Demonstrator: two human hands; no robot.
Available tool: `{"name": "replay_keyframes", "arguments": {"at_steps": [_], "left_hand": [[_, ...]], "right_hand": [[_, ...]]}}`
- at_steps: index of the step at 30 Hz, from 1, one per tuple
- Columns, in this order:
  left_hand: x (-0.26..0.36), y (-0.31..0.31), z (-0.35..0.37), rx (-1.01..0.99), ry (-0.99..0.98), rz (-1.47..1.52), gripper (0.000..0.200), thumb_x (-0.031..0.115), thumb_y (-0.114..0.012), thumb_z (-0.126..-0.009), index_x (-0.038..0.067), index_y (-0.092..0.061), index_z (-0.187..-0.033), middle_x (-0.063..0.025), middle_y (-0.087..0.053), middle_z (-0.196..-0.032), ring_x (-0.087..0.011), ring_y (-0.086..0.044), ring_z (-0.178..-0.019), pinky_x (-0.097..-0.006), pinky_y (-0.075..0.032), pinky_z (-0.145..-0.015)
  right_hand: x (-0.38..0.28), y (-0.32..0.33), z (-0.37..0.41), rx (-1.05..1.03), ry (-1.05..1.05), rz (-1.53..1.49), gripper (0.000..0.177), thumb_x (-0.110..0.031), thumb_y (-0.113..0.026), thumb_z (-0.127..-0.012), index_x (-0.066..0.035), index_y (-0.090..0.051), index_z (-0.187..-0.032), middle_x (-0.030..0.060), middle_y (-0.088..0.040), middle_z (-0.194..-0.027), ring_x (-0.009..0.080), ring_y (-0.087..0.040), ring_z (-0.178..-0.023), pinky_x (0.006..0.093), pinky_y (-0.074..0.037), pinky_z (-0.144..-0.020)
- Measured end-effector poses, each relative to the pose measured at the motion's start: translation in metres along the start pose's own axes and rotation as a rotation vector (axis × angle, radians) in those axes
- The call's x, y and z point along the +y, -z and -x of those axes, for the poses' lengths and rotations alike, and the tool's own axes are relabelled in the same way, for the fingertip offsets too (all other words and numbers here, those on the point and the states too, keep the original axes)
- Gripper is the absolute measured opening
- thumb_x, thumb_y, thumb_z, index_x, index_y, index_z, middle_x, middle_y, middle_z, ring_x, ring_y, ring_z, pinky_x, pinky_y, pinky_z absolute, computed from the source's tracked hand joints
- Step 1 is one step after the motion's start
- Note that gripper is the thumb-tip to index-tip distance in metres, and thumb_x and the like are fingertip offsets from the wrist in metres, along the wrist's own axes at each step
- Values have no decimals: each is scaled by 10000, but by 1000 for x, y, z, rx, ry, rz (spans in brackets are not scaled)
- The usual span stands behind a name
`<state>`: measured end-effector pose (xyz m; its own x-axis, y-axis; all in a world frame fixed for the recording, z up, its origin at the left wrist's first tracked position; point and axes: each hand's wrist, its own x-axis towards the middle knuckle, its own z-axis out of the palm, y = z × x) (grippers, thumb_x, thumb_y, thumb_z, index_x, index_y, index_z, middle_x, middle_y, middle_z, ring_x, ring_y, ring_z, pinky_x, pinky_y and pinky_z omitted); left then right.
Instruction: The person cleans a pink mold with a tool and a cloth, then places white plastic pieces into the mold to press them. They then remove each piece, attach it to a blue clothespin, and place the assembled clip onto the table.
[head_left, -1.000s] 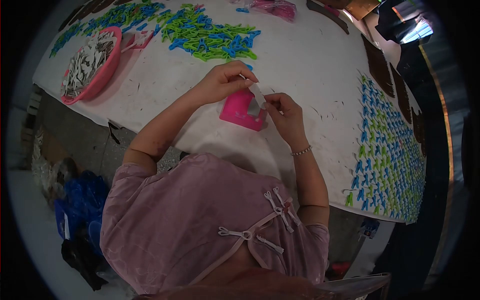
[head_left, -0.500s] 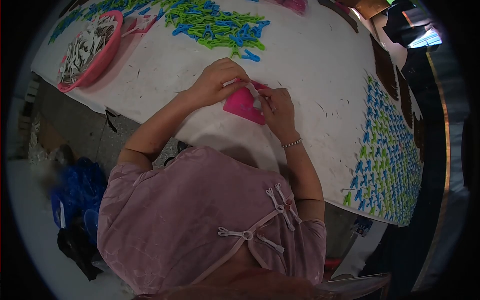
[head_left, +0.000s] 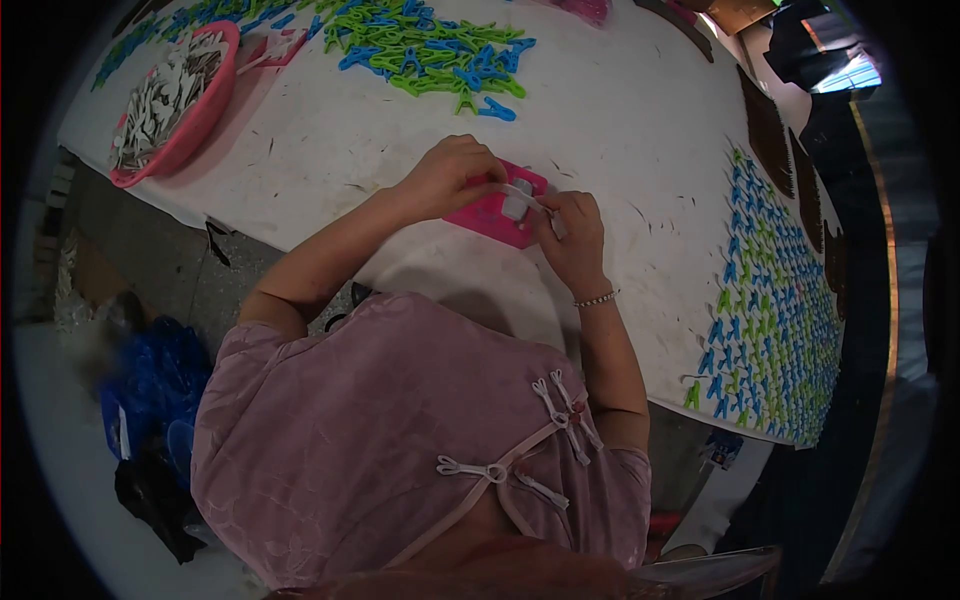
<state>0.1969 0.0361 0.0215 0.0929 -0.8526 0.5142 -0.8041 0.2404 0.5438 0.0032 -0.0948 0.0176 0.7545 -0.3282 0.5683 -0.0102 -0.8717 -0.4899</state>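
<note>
A thin white strip [head_left: 526, 195] stretches between my two hands. One end is pinched in the fingers of my left hand [head_left: 452, 178]. My right hand [head_left: 574, 238], with a beaded bracelet at the wrist, is closed on the other end. Beneath the strip lies a flat pink board [head_left: 482, 217], with a small grey block [head_left: 515, 207] on it. My fingers partly cover the board's left and right edges. The fine shape of the strip is too small to make out.
A pink basin [head_left: 205, 130] of white and grey strips stands at the left. Beyond my hands lies a pile of green and blue clothespins [head_left: 430, 55]. Rows of clothespins [head_left: 770, 310] cover the right side of the white table [head_left: 330, 130].
My right hand has moved a little right and down, and my left slightly down. The white strip now spans the gap, and the grey block shows more fully.
</note>
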Motion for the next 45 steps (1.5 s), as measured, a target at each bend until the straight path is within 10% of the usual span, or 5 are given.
{"name": "replay_keyframes", "arguments": {"at_steps": [18,29,45], "left_hand": [[13,-19,-23,-132,-9,-12,111,103,-684,-717,119,-626,-810,-33,-568,-812,-235,-531,-858,-360,-381,-784],[16,-13,-17,105,34,234,124,135,-720,-721,67,-645,-793,-49,-631,-825,-255,-576,-827,-369,-414,-747],[27,28,-8,42,22,69,280,72,-665,-727,98,-553,-982,-38,-587,-929,-220,-531,-943,-355,-347,-920]], "right_hand": [[-21,27,-35,36,57,-37,225,-18,-627,-707,-38,-567,-922,96,-577,-868,260,-544,-803,362,-438,-720],[-17,-8,-22,-19,-440,-659,490,-34,-674,-719,-57,-466,-1163,31,-480,-915,123,-486,-809,273,-453,-738],[-11,-32,-17,-47,-236,-288,347,-43,-622,-721,-47,-524,-1054,90,-578,-879,242,-546,-783,369,-435,-734]]}}
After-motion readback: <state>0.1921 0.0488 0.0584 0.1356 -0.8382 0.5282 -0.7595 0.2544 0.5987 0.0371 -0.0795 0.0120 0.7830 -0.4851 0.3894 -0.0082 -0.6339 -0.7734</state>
